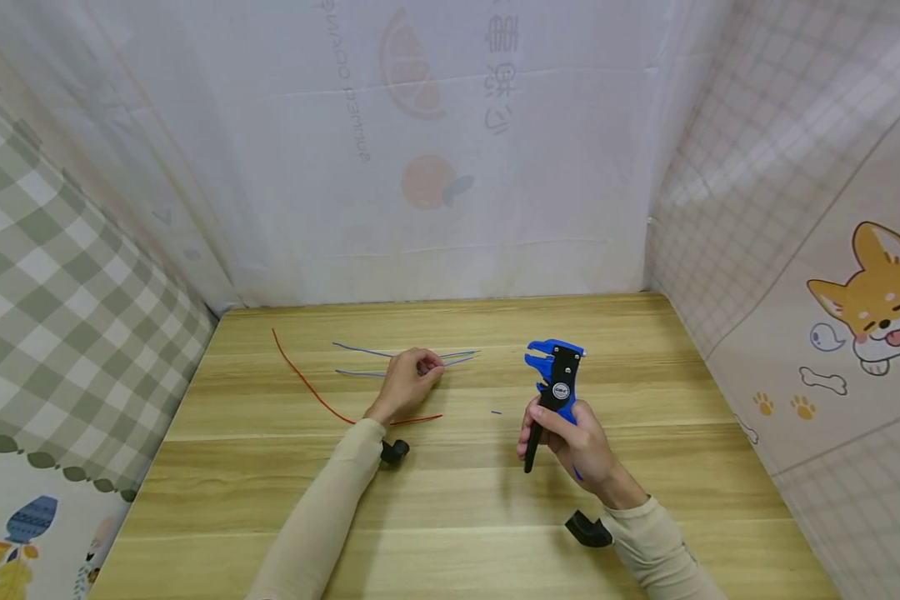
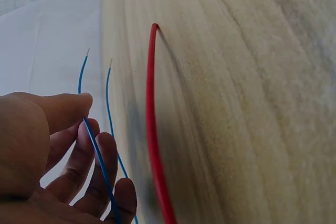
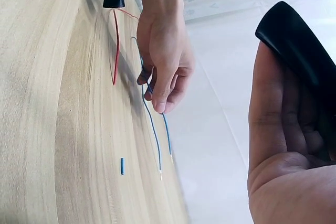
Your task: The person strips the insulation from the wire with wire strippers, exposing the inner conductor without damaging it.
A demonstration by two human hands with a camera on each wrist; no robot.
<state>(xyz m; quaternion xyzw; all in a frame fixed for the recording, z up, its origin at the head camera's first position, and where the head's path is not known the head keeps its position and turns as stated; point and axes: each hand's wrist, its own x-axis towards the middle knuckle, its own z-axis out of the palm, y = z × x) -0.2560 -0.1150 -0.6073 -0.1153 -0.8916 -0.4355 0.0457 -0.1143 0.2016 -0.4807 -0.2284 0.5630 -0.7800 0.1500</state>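
My left hand (image 1: pixel 422 367) pinches a thin blue wire (image 2: pixel 97 157) between thumb and fingers on the wooden table (image 1: pixel 457 517). A second blue wire (image 1: pixel 356 372) lies just beside it, and both run left and right past the hand. A long red wire (image 1: pixel 307 387) curves from the far left under my left wrist. My right hand (image 1: pixel 551 433) grips the black handles of a blue and black wire stripper (image 1: pixel 557 375), held upright with its jaws pointing away. In the right wrist view, one black handle (image 3: pixel 299 45) lies across the palm, and the left hand (image 3: pixel 165 51) holds the blue wires (image 3: pixel 155 135).
A tiny blue scrap of insulation (image 1: pixel 496 412) lies on the table between the hands. Cloth-covered walls close in the table at the back and on both sides. Black camera mounts (image 1: pixel 588 529) sit at both wrists.
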